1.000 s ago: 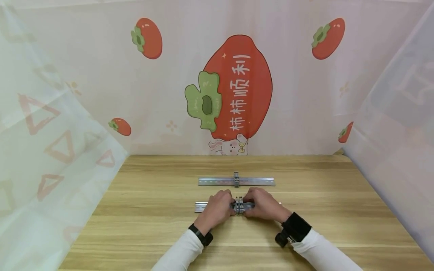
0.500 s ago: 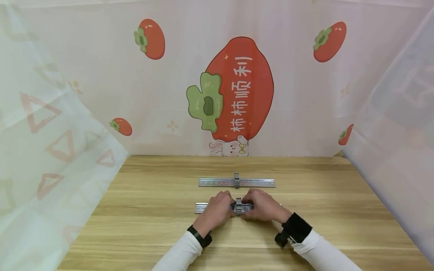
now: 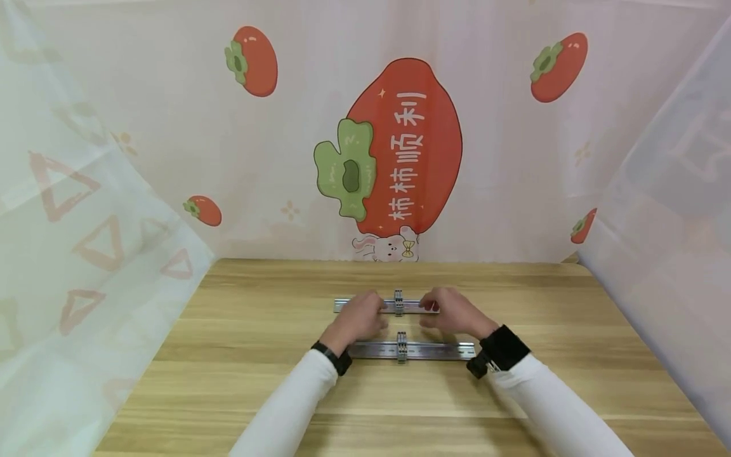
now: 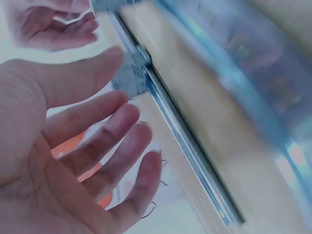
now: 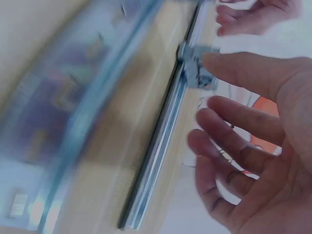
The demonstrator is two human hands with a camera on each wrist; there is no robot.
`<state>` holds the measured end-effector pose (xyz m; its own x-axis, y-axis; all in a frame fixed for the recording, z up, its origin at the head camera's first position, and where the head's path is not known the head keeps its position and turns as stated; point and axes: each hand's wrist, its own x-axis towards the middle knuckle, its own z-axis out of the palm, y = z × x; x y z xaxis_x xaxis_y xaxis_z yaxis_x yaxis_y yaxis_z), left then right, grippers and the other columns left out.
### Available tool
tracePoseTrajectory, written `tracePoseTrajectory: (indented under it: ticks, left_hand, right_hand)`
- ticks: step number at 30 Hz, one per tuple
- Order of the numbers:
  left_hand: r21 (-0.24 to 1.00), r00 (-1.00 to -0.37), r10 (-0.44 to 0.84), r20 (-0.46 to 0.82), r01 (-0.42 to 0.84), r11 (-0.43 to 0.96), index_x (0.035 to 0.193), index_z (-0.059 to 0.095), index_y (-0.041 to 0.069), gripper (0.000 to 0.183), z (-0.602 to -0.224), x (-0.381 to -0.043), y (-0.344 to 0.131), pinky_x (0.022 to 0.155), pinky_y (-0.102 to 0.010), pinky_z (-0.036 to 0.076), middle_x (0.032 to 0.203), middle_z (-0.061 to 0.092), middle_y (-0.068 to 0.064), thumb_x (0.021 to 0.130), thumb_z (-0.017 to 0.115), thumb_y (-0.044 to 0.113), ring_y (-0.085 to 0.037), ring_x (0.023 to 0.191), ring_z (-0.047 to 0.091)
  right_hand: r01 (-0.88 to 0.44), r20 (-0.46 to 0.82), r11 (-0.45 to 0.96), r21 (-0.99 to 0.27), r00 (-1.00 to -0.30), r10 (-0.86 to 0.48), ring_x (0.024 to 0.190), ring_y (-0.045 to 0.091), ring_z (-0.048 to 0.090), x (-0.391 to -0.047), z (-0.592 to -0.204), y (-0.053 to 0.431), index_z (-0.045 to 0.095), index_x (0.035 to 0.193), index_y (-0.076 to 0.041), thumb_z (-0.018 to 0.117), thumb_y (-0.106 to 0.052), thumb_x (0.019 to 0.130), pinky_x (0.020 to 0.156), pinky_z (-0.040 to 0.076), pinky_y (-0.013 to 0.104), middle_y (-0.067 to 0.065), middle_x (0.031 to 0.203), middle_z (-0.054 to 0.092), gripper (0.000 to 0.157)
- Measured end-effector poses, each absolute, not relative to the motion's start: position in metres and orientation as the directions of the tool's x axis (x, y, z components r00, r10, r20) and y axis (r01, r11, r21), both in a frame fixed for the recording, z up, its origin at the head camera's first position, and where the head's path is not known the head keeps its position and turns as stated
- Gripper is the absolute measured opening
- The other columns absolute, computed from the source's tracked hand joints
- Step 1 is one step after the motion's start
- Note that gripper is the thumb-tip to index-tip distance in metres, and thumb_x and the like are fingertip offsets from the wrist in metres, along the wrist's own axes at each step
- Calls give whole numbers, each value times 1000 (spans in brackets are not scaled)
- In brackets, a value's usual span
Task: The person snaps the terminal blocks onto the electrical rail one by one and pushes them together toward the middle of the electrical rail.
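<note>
Two slotted metal DIN rails lie parallel on the table. The far rail (image 3: 341,306) carries a small stack of grey terminal blocks (image 3: 398,303) near its middle. A similar stack of terminal blocks (image 3: 402,347) sits on the near rail (image 3: 440,351). My left hand (image 3: 361,315) hovers left of the far stack, its fingers loosely extended in the left wrist view. On the other side of that stack is my right hand (image 3: 455,312), with relaxed fingers and nothing held. In the right wrist view, the thumb (image 5: 239,70) overlaps the far stack (image 5: 195,66); contact is unclear.
The wood-grain table (image 3: 257,374) extends around both rails. A printed cloth (image 3: 491,158) hangs behind its far edge, with pale sheets (image 3: 74,254) at the sides. Straps with small cameras (image 3: 478,365) ride on both wrists, above the near rail.
The gap within the near stack of terminal blocks closed as the right hand shifted left. Both hands then released it and moved away to either side of the far stack.
</note>
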<state>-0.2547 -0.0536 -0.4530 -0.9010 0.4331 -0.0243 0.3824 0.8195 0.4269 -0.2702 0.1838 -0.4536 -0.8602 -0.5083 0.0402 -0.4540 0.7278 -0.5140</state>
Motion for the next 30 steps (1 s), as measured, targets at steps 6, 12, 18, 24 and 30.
tracePoseTrajectory:
  ticks: [6, 12, 18, 24, 30]
  left_hand:
    - [385, -915, 403, -21, 364, 848, 118, 74, 4, 36, -460, -289, -42, 94, -44, 50, 121, 67, -9, 86, 82, 15, -30, 115, 60]
    - [356, -910, 413, -6, 384, 852, 98, 79, 10, 21, -468, -305, -35, 77, -40, 50, 99, 68, -3, 81, 87, 20, -24, 93, 60]
    - [394, -905, 426, -6, 390, 833, 77, 72, 13, 15, -470, -311, -32, 60, -30, 38, 72, 56, 4, 81, 86, 15, -16, 68, 47]
    - [394, -907, 422, -1, 388, 833, 77, 71, 11, 16, -471, -313, -30, 60, -29, 36, 72, 56, 3, 81, 87, 13, -15, 67, 46]
    - [386, -915, 403, -20, 365, 848, 72, 67, 12, 21, -472, -311, -28, 61, -30, 38, 71, 54, 2, 80, 86, 12, -17, 68, 47]
  right_hand:
    - [-465, 49, 742, -482, -860, -507, 88, 22, 65, -304, -462, 168, 74, 110, 1, 87, -14, 81, 77, 55, 38, 8, 96, 70, 35]
    - [-482, 40, 732, -481, -846, -531, 84, 17, 64, -320, -475, 160, 76, 103, -1, 89, -11, 75, 78, 55, 38, 5, 93, 71, 32]
    - [-520, 50, 687, -507, -814, -579, 70, 13, 54, -325, -476, 157, 76, 91, -8, 86, -7, 77, 66, 48, 31, -2, 81, 66, 17]
    - [-572, 80, 645, -506, -776, -626, 67, 12, 50, -331, -477, 160, 75, 87, -7, 86, -6, 77, 62, 43, 28, -1, 77, 65, 15]
    - [-557, 67, 641, -528, -780, -623, 65, 12, 48, -328, -477, 159, 74, 84, -7, 85, -3, 77, 60, 40, 27, -1, 75, 63, 14]
